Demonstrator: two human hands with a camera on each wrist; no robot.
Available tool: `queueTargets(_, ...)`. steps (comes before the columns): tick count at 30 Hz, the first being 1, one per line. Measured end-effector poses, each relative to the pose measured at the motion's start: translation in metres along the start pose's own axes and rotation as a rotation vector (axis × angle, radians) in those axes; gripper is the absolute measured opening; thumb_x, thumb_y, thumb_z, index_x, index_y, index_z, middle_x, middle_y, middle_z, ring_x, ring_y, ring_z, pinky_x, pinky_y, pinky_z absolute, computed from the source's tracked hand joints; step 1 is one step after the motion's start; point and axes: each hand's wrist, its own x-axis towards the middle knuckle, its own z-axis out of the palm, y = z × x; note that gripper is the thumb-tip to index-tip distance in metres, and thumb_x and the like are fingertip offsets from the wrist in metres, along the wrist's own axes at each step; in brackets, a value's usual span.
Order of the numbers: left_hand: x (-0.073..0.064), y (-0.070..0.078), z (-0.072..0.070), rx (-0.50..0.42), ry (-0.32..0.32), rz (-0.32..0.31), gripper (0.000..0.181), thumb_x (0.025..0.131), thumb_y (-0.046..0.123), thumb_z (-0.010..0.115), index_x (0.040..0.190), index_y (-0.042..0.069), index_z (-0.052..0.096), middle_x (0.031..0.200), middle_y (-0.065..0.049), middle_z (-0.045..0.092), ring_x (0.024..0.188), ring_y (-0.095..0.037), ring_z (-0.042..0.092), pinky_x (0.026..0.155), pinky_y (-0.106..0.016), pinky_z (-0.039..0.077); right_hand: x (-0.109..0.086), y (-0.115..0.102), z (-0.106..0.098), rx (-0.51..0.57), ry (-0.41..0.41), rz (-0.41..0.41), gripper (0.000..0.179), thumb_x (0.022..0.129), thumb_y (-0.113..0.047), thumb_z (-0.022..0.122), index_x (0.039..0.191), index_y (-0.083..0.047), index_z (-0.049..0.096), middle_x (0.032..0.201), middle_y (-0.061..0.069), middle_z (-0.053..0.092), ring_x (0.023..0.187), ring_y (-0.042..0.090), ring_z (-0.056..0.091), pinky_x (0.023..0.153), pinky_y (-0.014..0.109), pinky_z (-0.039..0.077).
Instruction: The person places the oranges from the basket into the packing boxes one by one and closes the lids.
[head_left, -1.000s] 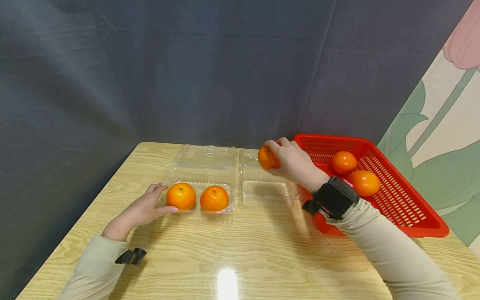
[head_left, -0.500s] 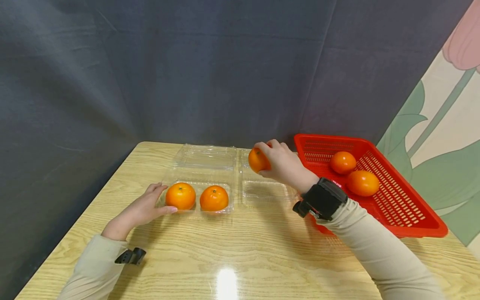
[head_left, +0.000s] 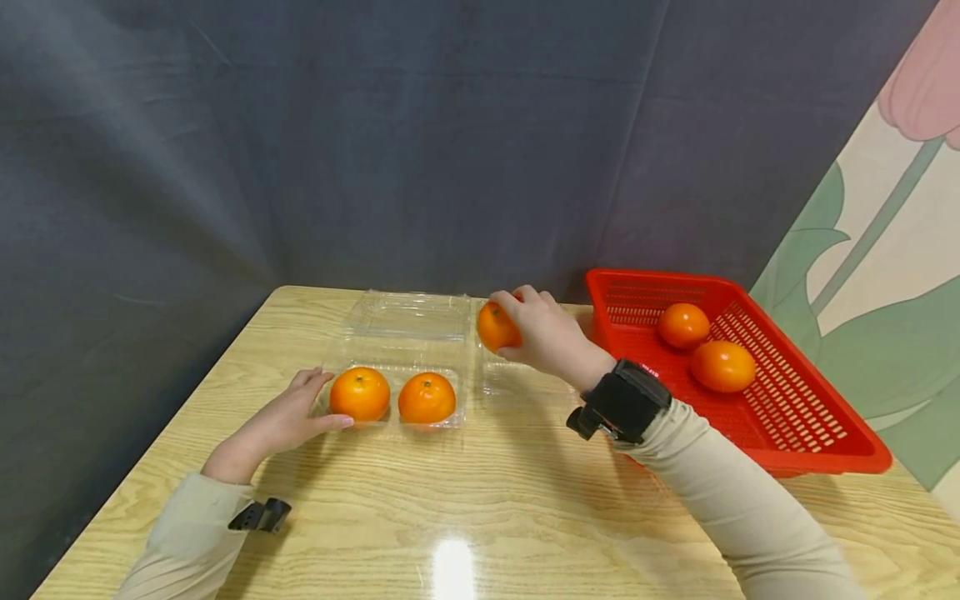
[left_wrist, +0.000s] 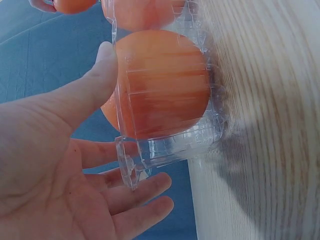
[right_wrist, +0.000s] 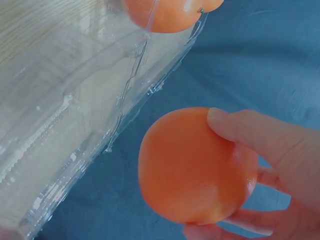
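"Holding what, the right hand [head_left: 553,337]?"

"An orange fruit [head_left: 495,329]. Thumb and fingers are curling round it. In the head view it's hanging at the left end of the right clear container [head_left: 525,380]; the right wrist view is showing a gap between fruit and plastic."

"And the left hand [head_left: 288,415]?"

"Wide. Fingers are spreading past the outer end of the left clear container [head_left: 462,392], thumb is lying by its near rim (can't tell if it's pressing or just grazing)."

"What's that one carrying?"

"Two, set apart: the left fruit [head_left: 360,394] is sitting just beside the thumb, the right fruit [head_left: 427,398] toward the other end. Its lid half [head_left: 411,315] is lying folded back toward the dark curtain [head_left: 412,150]."

"Red basket [head_left: 862,457]?"

"Standing right of both containers. The rear fruit [head_left: 683,325] and front fruit [head_left: 723,367] are sitting near each other inside."

"Under it all?"

"Wood-grain surface [head_left: 360,517]. Containers and basket are resting on it; a white glare patch [head_left: 453,567] is showing at the person's side."
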Motion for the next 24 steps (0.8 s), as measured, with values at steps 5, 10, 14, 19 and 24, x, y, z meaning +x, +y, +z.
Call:
queueTargets(5,0.000,0.000,0.000,-0.005,-0.001,-0.001,0.089,0.085,0.047,0.062,0.141,-0.011,0.025,0.146,-0.035,0.016,0.128,-0.056,0.031,0.098,-0.065,0.034,0.003,-0.004,0.003,-0.010,-0.014,0.008,0.058,0.073,-0.022,0.079,0.124,-0.013,0.053,0.108,0.017,0.057,0.087,0.033,0.055,0.073,0.040,0.051)
queueTargets(10,0.000,-0.001,0.001,-0.006,0.004,0.007,0.088,0.085,0.046,0.063,0.141,-0.012,0.025,0.146,-0.036,0.016,0.127,-0.056,0.031,0.098,-0.065,0.034,0.004,-0.008,0.005,0.006,-0.029,0.008,0.059,0.073,-0.023,0.080,0.125,-0.014,0.052,0.109,0.017,0.057,0.089,0.032,0.055,0.074,0.040,0.052)
queueTargets(14,0.000,-0.001,0.001,-0.004,0.006,0.009,0.089,0.085,0.046,0.063,0.141,-0.012,0.025,0.145,-0.037,0.017,0.127,-0.056,0.032,0.097,-0.065,0.035,0.005,-0.010,0.008,0.010,-0.022,-0.006,0.060,0.072,-0.024,0.081,0.124,-0.013,0.052,0.108,0.016,0.057,0.088,0.031,0.055,0.073,0.040,0.052)
queueTargets(19,0.000,0.000,0.000,-0.005,0.000,0.006,0.089,0.085,0.047,0.062,0.141,-0.012,0.024,0.145,-0.037,0.016,0.127,-0.057,0.031,0.097,-0.065,0.035,0.007,-0.012,0.012,-0.003,-0.007,-0.027,0.060,0.072,-0.023,0.080,0.125,-0.013,0.053,0.107,0.016,0.057,0.086,0.031,0.056,0.073,0.039,0.052)
queueTargets(24,-0.001,0.000,0.000,-0.006,-0.006,0.004,0.089,0.086,0.047,0.062,0.141,-0.012,0.024,0.145,-0.037,0.015,0.127,-0.057,0.031,0.097,-0.065,0.034,0.008,-0.014,0.014,0.006,0.002,-0.047,0.059,0.073,-0.023,0.080,0.125,-0.011,0.053,0.106,0.016,0.058,0.087,0.031,0.056,0.075,0.039,0.051)
